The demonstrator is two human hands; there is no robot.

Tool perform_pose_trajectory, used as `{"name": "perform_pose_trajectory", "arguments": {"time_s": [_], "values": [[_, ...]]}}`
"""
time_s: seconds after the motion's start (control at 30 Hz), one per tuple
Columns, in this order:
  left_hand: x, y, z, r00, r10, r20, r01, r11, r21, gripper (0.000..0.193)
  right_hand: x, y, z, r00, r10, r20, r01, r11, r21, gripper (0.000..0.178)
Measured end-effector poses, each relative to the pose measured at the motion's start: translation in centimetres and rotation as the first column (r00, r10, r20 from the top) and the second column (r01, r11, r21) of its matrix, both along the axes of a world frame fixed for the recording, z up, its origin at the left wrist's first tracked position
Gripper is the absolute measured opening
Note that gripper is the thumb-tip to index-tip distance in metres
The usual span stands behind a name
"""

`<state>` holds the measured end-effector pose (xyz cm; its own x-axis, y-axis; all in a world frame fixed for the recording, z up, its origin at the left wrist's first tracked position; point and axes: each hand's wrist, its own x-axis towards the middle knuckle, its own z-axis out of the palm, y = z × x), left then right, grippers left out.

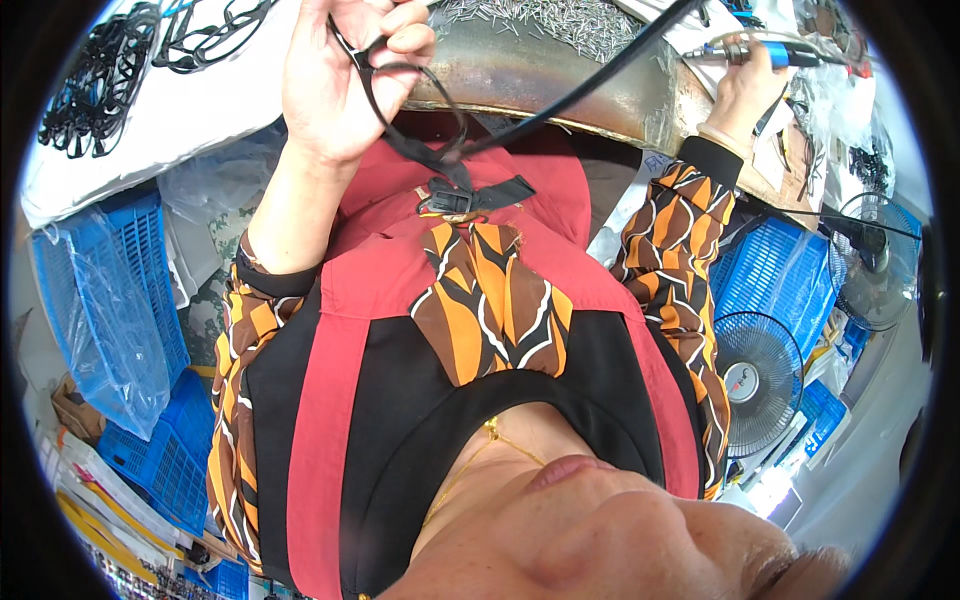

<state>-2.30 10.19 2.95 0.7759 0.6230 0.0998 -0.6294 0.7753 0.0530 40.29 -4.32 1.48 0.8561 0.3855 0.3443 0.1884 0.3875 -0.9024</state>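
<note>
Head view, only one: left hand (345, 95) up at the far side, left of the middle, palm partly turned up. Grasping a black frame (368, 95), pinched between thumb and curled fingers at its upper part; the rest hangs out to the right and near of the fingers, a loop reaching toward the apron (400, 275) buckle. A dark bar (590, 85) runs from the loop's low end to far right; can't tell if it's part of the frame.

Right hand (742, 95) at far right, fingers curled around a blue and black tool (775, 54), its thin tip pointing left toward the metal tray (540, 72). Tool and frame well apart, tray between the hands, heaped with small metal pins (570, 28). Wooden board (783, 165) just beside the right wrist.

Far left: white-covered counter (215, 110) with a pile of black frames (98, 85) and a few more (208, 38) closer to the left hand. Blue crate (160, 285) with clear plastic below on the left; another blue crate (770, 265) at right, by a black fan (757, 385). Patterned sleeves on both arms.
</note>
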Motion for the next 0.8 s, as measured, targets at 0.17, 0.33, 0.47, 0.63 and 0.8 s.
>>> {"name": "perform_pose_trajectory", "arguments": {"time_s": [0.17, 0.33, 0.47, 0.63, 0.8], "values": [[-1.9, -3.3, -0.6, 0.961, -0.190, -0.203, 0.166, 0.978, -0.130, 0.042, -11.9, 2.0, 3.0, 0.947, 0.166, -0.275, -0.100, 0.966, 0.239, 0.018], [-1.5, -7.5, -1.6, 0.702, -0.546, -0.458, 0.590, 0.806, -0.056, 0.032, -19.8, 6.3, 2.1, 0.923, 0.323, -0.209, -0.236, 0.904, 0.356, 0.025], [-0.7, -8.6, -2.7, 0.558, -0.609, -0.564, 0.660, 0.738, -0.145, 0.032, -20.4, 7.9, 1.8, 0.937, 0.236, -0.259, -0.143, 0.932, 0.333, 0.024], [-0.6, -8.8, -4.2, 0.631, -0.643, -0.435, 0.655, 0.742, -0.145, 0.033, -20.3, 8.1, 2.5, 0.929, 0.284, -0.237, -0.209, 0.932, 0.296, 0.021], [-0.6, -9.3, -5.2, 0.737, -0.630, -0.245, 0.623, 0.773, -0.114, 0.036, -21.1, 6.3, 4.2, 0.869, 0.393, -0.302, -0.257, 0.878, 0.404, 0.019]]}}
